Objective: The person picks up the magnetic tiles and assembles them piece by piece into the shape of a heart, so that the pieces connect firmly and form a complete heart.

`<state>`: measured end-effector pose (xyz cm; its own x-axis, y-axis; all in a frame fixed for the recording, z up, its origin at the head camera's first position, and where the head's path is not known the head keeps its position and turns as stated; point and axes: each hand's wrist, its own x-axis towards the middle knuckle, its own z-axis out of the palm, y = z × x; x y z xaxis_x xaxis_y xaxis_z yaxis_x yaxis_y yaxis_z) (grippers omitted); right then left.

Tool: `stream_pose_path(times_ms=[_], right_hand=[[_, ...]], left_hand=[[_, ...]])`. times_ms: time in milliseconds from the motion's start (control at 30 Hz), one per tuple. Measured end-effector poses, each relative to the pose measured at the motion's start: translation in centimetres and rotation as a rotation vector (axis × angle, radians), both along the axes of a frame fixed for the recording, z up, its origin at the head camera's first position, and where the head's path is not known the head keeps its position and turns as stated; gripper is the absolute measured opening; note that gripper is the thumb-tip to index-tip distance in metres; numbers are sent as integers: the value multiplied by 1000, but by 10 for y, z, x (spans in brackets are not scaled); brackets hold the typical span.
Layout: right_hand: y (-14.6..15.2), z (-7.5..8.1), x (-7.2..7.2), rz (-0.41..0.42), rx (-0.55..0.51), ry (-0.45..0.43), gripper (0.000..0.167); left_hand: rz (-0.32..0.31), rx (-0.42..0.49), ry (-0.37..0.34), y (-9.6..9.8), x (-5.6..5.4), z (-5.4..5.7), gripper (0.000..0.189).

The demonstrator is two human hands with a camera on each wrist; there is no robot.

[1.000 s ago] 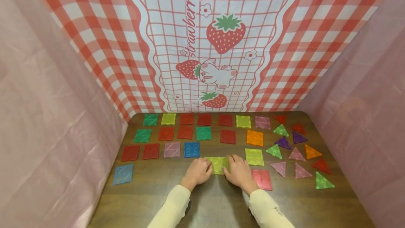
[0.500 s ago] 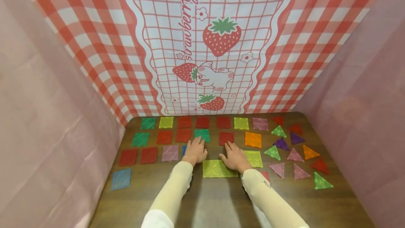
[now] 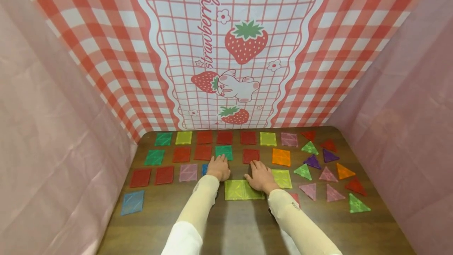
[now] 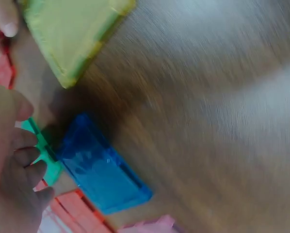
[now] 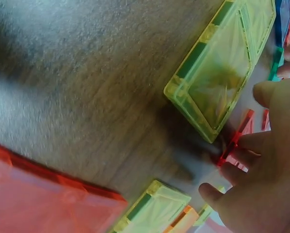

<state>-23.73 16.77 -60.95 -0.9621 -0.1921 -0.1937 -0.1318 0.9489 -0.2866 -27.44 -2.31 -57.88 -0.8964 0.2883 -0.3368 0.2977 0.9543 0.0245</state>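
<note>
Two yellow square magnetic tiles (image 3: 244, 190) lie edge to edge, flat on the wooden table in front of the hands. My left hand (image 3: 219, 167) reaches forward with its fingertips right at the near edge of a green square tile (image 3: 224, 152). It partly covers a blue square tile (image 4: 106, 170). My right hand (image 3: 261, 176) reaches toward a red square tile (image 3: 251, 156), fingertips at that tile's near edge. Its wrist side overlaps the yellow pair and another yellow tile (image 3: 282, 179) in the head view. Neither hand has a tile in its grip.
Rows of square tiles, among them an orange tile (image 3: 281, 157) and a pink tile (image 3: 188, 172), fill the back and left. Several triangle tiles, including a green triangle (image 3: 358, 203), lie at the right. A checked strawberry cloth (image 3: 244, 42) hangs behind the table (image 3: 159, 227).
Both hands have let go of the two yellow tiles and moved forward, the left to the green tile and the right to the red one. The yellow pair stays on the table.
</note>
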Motion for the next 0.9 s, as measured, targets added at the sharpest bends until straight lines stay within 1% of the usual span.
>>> stream_pose_path(times_ms=[67, 133, 267, 433, 567, 667, 867, 900], right_hand=[[-2, 0, 0, 1, 3, 4, 66], [-3, 1, 0, 0, 6, 8, 64], [-3, 1, 0, 1, 10, -2, 64], [0, 2, -2, -2, 19, -4, 64], [1, 6, -3, 4, 19, 2, 62], [1, 7, -2, 9, 23, -3, 62], [-2, 6, 2, 32, 38, -4, 64], [-3, 6, 3, 32, 34, -5, 64]], left_hand=[[-4, -32, -7, 1, 1, -1, 59], [-3, -35, -11, 2, 3, -1, 59], [-24, -15, -20, 6, 9, -1, 59], [-65, 5, -6, 12, 16, 0, 60], [-86, 8, 1, 14, 21, -3, 60], [-106, 14, 4, 15, 23, -5, 59], [-123, 26, 3, 18, 29, -5, 61], [-128, 24, 16, 17, 31, -4, 62]])
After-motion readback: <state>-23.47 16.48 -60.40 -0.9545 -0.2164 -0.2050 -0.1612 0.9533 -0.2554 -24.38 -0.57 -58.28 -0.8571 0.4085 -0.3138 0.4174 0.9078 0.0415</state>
